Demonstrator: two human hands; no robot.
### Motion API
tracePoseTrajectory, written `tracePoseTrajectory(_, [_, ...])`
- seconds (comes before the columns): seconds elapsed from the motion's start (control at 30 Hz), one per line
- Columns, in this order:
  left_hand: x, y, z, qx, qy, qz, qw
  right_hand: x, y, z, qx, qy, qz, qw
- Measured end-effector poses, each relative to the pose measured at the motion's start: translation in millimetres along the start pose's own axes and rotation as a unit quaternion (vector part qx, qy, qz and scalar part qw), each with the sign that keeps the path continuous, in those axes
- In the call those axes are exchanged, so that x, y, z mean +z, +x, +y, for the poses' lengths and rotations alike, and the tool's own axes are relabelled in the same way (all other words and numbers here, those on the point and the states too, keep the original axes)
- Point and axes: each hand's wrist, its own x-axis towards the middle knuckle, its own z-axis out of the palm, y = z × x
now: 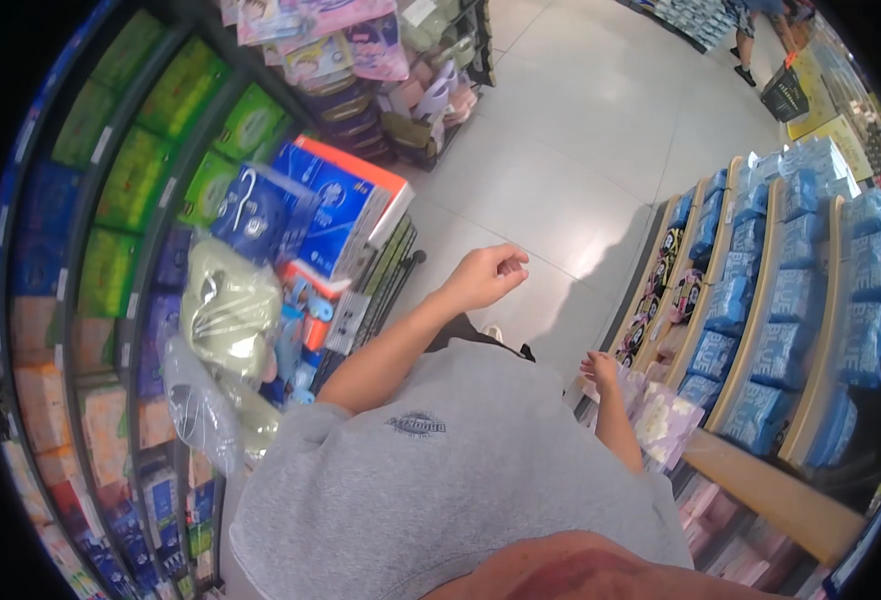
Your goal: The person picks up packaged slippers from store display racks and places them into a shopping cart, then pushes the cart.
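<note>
My left hand is held out over the floor in front of my grey shirt, its fingers loosely bent and a little apart, with nothing in it. On the other side, my right hand hangs beside the right-hand shelf, fingers apart and empty, close to a lilac floral package. A black wire cart stands to the left, with blue-and-white boxes standing in it. Pale green packs in clear plastic lie nearer to me.
Left shelves hold green packs. Bagged goods hang from a rack at the top. Blue packages line the right shelves. Tiled floor runs between. A person's legs and a dark basket show at top right.
</note>
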Motion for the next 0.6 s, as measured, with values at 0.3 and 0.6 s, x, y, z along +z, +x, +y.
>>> tracePoseTrajectory(0.3, [-22,114,-105,-0.159,0.058,0.026,0.985,22,92,-172,-0.055,0.031,-0.043,0.997])
tracePoseTrajectory(0.6, [-144,345,-36,-0.073,-0.053,0.064,0.994,-30,218,-367,-0.020,-0.059,0.015,0.998])
